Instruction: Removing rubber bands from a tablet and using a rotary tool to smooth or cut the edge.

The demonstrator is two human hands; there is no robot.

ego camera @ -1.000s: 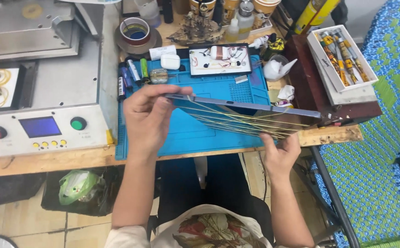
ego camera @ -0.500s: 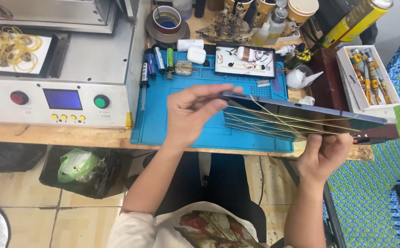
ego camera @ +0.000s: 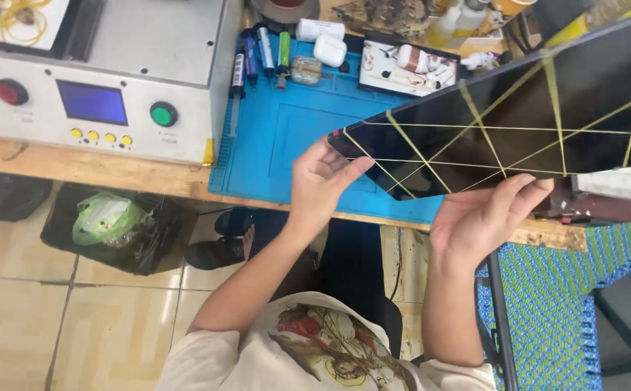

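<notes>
A big black flat screen (ego camera: 547, 116) is held up over the blue mat (ego camera: 294, 137) — yellow rubber bands (ego camera: 475, 130) are crossed all over it. Its corner is held by the left hand (ego camera: 319, 185), and its bottom edge by the right hand (ego camera: 482, 217). A grey machine (ego camera: 113, 72) with buttons is seen beside the mat — on the wooden table (ego camera: 76, 170).

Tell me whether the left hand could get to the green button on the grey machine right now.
Probably not at once. The left hand grips the corner of the black panel wrapped in rubber bands, shared with the right hand. The path across the blue mat to the green button looks open, though.
</notes>
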